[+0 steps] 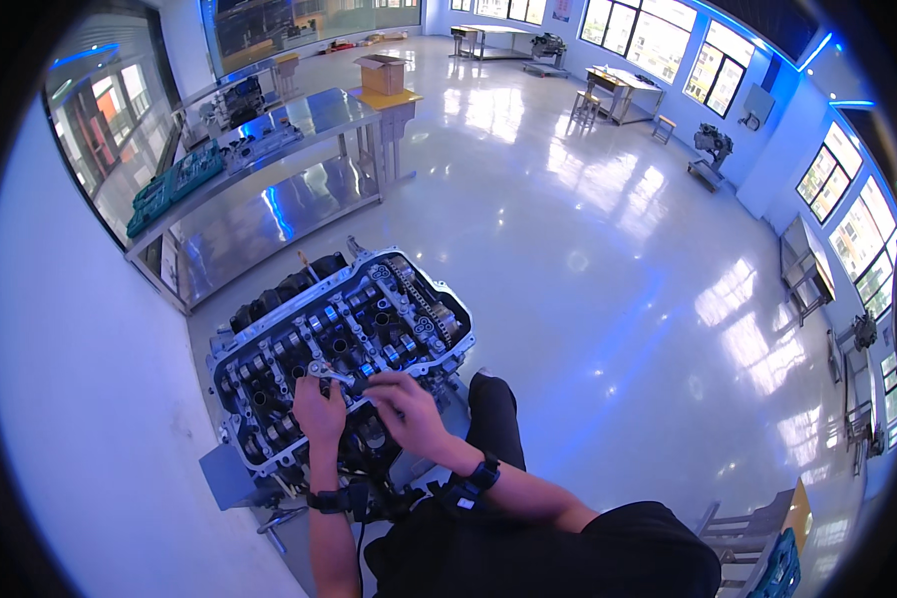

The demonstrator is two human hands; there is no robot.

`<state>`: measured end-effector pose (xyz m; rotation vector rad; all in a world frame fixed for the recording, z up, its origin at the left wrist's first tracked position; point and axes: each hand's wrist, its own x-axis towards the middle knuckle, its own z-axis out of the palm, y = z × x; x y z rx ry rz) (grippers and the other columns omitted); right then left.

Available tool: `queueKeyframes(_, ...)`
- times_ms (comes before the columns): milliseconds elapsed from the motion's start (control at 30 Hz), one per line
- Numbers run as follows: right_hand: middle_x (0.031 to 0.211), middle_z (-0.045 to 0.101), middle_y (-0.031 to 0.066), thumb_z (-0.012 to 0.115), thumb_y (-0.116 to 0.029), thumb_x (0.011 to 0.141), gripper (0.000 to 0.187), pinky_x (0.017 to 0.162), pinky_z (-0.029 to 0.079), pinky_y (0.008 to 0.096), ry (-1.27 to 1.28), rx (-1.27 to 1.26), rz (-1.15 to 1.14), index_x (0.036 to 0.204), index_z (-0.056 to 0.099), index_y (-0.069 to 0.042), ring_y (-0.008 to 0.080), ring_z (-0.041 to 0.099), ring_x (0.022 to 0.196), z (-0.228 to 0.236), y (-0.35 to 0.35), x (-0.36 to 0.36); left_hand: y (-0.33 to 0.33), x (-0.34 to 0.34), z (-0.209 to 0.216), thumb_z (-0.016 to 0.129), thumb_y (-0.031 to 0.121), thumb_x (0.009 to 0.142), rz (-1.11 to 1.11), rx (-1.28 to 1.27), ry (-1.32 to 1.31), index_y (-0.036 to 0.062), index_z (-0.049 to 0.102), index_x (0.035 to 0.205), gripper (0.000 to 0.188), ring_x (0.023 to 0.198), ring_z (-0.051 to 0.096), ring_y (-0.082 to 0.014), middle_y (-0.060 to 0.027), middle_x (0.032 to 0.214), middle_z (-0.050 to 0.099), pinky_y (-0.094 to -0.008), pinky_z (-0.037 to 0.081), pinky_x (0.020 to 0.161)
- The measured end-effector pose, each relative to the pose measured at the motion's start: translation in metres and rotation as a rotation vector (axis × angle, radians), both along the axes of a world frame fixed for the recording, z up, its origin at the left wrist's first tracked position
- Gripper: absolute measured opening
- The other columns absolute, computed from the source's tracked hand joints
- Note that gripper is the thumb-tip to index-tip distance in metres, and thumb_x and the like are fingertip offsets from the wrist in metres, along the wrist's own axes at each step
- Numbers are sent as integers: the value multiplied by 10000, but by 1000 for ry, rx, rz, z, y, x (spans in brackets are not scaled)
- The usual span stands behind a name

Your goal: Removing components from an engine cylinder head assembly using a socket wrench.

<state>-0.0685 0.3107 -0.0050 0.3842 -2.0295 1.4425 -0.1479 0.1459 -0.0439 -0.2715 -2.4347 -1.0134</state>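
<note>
An open engine cylinder head [344,334] with camshafts and a timing chain stands on a stand in front of me. My left hand [318,409] and my right hand [405,409] rest on its near edge. Both grip a small silver metal part [331,374], shaped like a cap or bracket, held between them just above the camshaft area. A black band is strapped to each of my wrists. What the fingers press on underneath is hidden.
A white wall runs along my left. A long steel workbench [269,179] with green tool trays [174,184] stands behind the engine. A cardboard box [385,73] sits on a yellow stand. Glossy floor spreads to the right, with tables and engine stands by the windows.
</note>
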Motion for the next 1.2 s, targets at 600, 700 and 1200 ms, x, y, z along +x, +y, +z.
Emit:
queueKeyframes(600, 1108, 621, 155, 650, 26, 865, 214, 795, 541, 353, -112, 107, -27, 1073, 653, -23, 305, 657, 959, 20, 12, -11, 6, 7, 18, 782, 202, 781, 125, 36, -136, 61, 659, 955, 255, 802, 625, -340, -123, 838, 629, -449, 486, 674)
queueKeyframes(700, 1148, 612, 144, 665, 4, 854, 250, 785, 545, 363, -175, 206, 150, 1099, 652, -41, 309, 659, 957, 11, -3, 2, 5, 5, 18, 793, 243, 770, 157, -10, -160, 54, 630, 896, 279, 804, 624, -345, -121, 832, 628, -455, 485, 676)
queueKeyframes(1200, 693, 619, 135, 620, -108, 932, 437, 560, 453, 391, -450, 217, 164, 1346, 487, -65, 300, 638, 609, 17, 9, -25, 1, 7, 12, 668, 68, 765, -1, 67, -57, 69, 641, 1093, 328, 856, 657, -267, -90, 920, 687, -398, 532, 768)
